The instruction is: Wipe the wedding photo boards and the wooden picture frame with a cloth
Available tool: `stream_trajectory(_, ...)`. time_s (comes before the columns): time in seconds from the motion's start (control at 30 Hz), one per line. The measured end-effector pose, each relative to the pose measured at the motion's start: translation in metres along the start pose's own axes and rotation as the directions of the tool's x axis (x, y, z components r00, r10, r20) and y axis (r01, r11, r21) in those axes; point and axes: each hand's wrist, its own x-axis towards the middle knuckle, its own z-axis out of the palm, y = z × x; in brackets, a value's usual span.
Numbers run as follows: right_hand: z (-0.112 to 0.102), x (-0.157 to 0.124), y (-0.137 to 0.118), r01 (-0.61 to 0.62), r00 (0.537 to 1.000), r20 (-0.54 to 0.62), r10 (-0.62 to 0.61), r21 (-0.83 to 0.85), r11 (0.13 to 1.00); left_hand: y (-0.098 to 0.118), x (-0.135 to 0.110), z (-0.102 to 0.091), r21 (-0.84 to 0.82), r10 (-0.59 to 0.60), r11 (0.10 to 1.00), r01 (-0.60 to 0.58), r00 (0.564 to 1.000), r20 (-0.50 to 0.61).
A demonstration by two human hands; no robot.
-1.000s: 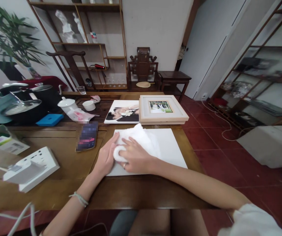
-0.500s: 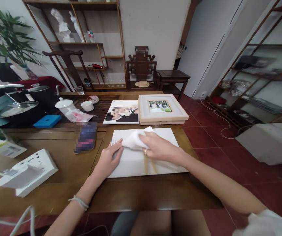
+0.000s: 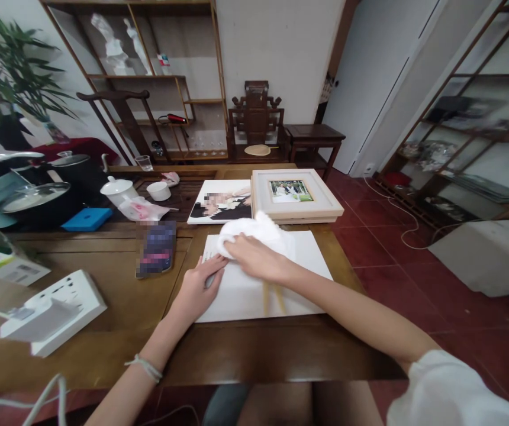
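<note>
A flat white board (image 3: 232,302) lies on the wooden table in front of me, with small print near its upper left corner and two yellowish strips (image 3: 266,297) on its lower part. My right hand (image 3: 254,257) grips a bunched white cloth (image 3: 254,228) and presses it on the board's upper left area. My left hand (image 3: 197,288) rests flat on the board's left edge, fingers stretched toward the cloth. The fingertips of both hands come close together there.
Behind the board lie a photo panel (image 3: 219,204) and a pale wooden frame (image 3: 258,204) with a photo. To the left are a phone (image 3: 157,248), a white power strip (image 3: 70,307), a blue block (image 3: 86,219), a lidded white bowl (image 3: 116,187) and dark pots (image 3: 77,177).
My right hand has swept the cloth leftward and slightly away from me across the board, and the cloth now looks more spread out. My left hand has stayed on the board's left edge.
</note>
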Motion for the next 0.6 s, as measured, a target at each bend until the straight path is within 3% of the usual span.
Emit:
stream_trajectory(0.4, 0.000, -0.106, 0.057, -0.279, 0.958, 0.057, 0.281, -0.046, 0.959, -0.003, -0.002, 0.006, -0.049, 0.005, 0.999, -0.006, 1.000, -0.013)
stream_trajectory(0.5, 0.003, -0.124, 0.064, -0.224, 0.974, 0.042, 0.223, 0.020, 0.974, -0.003, -0.002, 0.006, -0.041, 0.013, 0.999, -0.014, 1.000, -0.020)
stream_trajectory(0.6, 0.010, -0.127, 0.069, -0.073, 0.993, -0.084, 0.080, 0.082, 0.994, -0.003, -0.002, 0.006, -0.029, 0.017, 0.999, -0.018, 1.000, -0.017)
